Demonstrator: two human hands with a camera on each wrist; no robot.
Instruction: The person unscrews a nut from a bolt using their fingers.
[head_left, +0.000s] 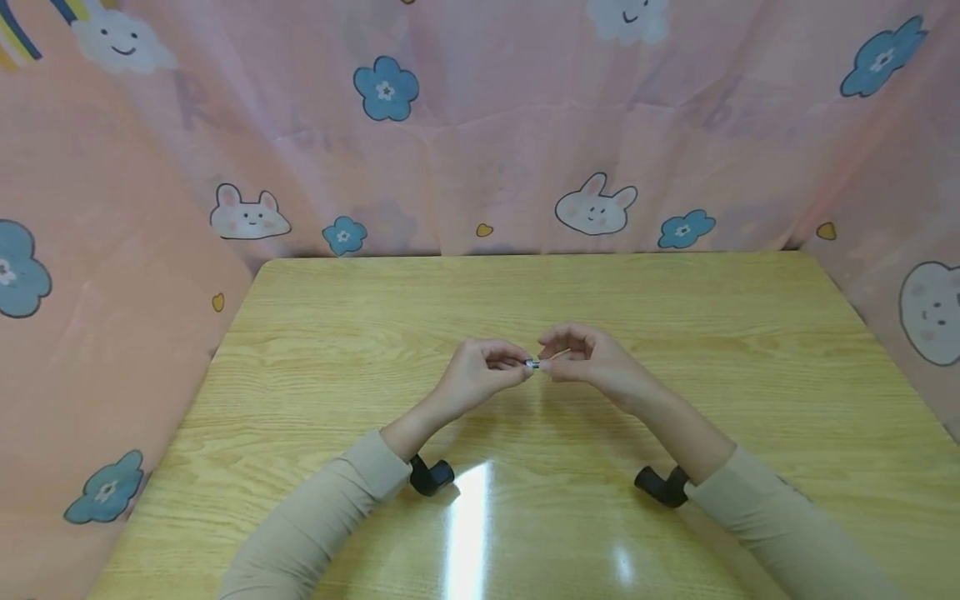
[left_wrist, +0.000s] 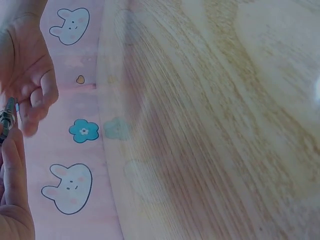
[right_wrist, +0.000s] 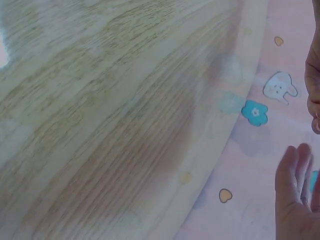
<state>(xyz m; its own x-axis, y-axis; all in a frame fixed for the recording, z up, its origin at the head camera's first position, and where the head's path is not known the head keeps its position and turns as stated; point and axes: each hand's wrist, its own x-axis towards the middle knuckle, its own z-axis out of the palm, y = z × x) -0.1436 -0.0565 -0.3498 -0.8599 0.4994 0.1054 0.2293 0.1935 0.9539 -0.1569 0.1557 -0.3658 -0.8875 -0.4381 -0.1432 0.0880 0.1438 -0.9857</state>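
Note:
A small metal bolt with a nut on its threads (left_wrist: 7, 119) is held above the table, between the two hands. My left hand (head_left: 483, 367) pinches one end of the bolt (head_left: 532, 364) between thumb and fingertips. From the other side, my right hand (head_left: 592, 358) has its thumb and a finger at the bolt's threaded end, the other fingers arched above. In the left wrist view, the right hand (left_wrist: 30, 75) shows its palm with the bolt's tip against it. The right wrist view catches only part of the right hand (right_wrist: 292, 195), and the bolt is hidden there.
Beneath the hands lies a glossy wood-grain table (head_left: 337, 333) with a bright reflection near its front. A pink curtain (head_left: 465, 167) with rabbits and flowers hangs along the back and sides. Black wrist-worn devices (head_left: 431, 477) sit under both cuffs.

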